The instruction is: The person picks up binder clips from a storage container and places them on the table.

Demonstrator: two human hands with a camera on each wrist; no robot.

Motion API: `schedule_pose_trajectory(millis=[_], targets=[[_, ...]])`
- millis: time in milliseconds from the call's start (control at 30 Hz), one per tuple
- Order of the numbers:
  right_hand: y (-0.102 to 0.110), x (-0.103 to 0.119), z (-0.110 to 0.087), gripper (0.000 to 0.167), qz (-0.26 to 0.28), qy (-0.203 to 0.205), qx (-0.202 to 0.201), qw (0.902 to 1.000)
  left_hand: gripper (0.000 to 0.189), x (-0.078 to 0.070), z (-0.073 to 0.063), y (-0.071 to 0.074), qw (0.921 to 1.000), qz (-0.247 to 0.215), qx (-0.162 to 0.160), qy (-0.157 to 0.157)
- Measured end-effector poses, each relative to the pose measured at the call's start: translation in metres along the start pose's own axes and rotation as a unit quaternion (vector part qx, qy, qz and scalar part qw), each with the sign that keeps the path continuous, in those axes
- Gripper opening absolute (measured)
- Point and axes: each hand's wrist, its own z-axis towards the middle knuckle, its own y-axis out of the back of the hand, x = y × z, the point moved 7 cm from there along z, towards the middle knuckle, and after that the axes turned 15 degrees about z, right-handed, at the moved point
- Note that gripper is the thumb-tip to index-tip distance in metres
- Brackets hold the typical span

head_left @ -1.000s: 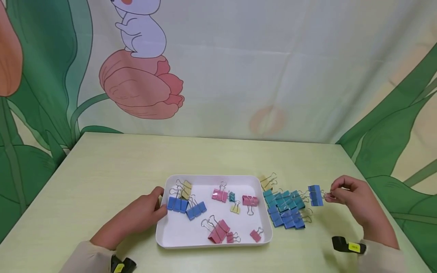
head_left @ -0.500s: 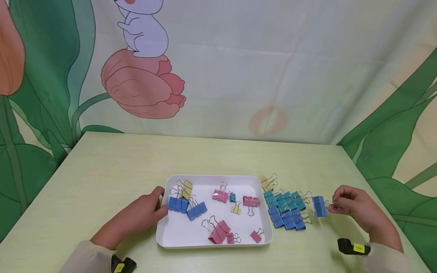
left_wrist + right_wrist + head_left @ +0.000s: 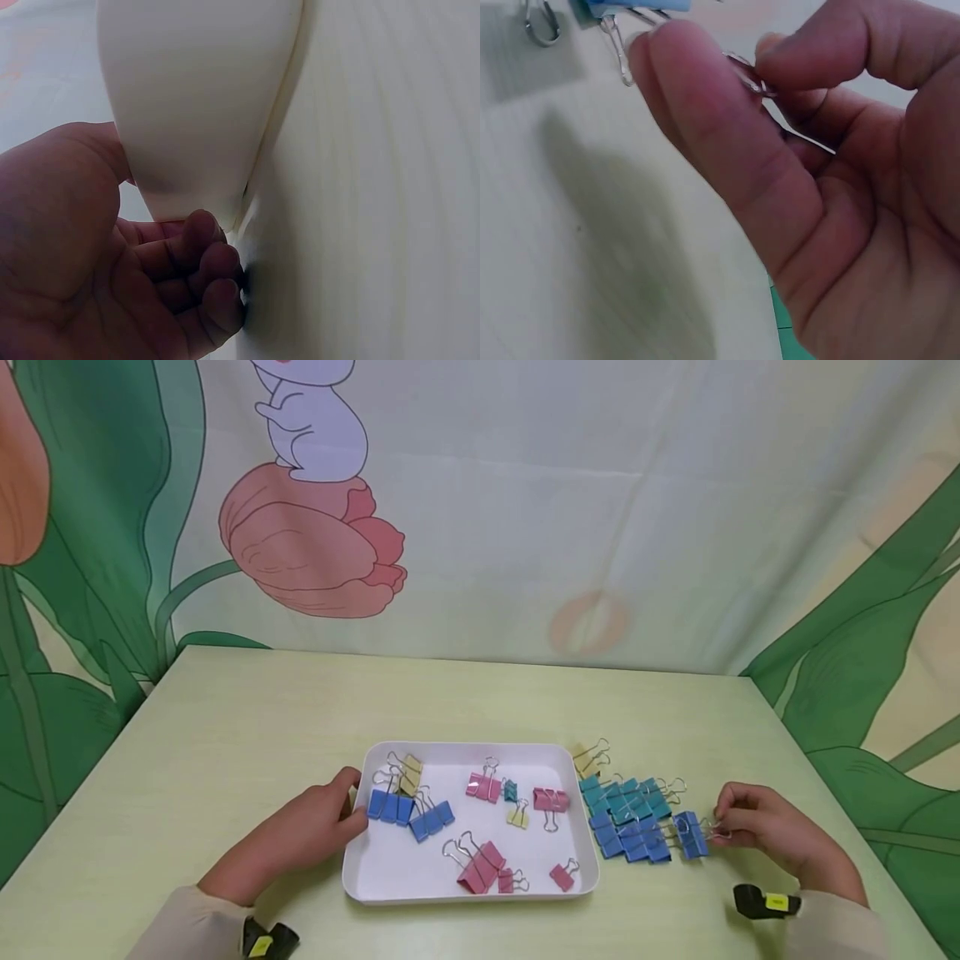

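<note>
In the head view, my left hand [image 3: 311, 827] grips the left side of a white tray [image 3: 405, 892]; the left wrist view has its fingers curled by the tray's outer wall [image 3: 195, 97]. Thumb and fingers of my right hand [image 3: 780, 839] pinch a wire handle of a blue binder clip [image 3: 690, 835]. That clip is at the right end of a row of blue binder clips [image 3: 637, 842]; whether it touches them I cannot tell. Just behind lie teal binder clips [image 3: 630, 799]. The right wrist view catches only the clip's blue edge [image 3: 641, 4].
The tray holds loose binder clips: blue ones [image 3: 431, 821], a yellow one [image 3: 410, 776], pink ones [image 3: 480, 870] and a small teal one [image 3: 510, 791]. Outside its back right corner lies a yellow clip [image 3: 587, 763]. A printed curtain [image 3: 487, 527] hangs behind the table [image 3: 247, 718].
My right hand first draws the blue clip toward the front right, then brings it left and forward to the blue row. The left hand and tray stay put.
</note>
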Motion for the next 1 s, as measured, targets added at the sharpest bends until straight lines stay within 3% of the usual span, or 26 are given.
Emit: schedule_pose_trajectory(millis=[333, 1000], targets=[[-0.006, -0.005, 0.005, 0.018, 0.005, -0.015, 0.001, 0.9999, 0.045, 0.002, 0.002, -0.002, 1.0000, 0.004, -0.003, -0.002], [-0.008, -0.014, 0.015, 0.010, -0.010, -0.030, -0.021, 0.9993, 0.044, 0.003, 0.003, -0.004, 1.0000, 0.005, -0.007, -0.004]])
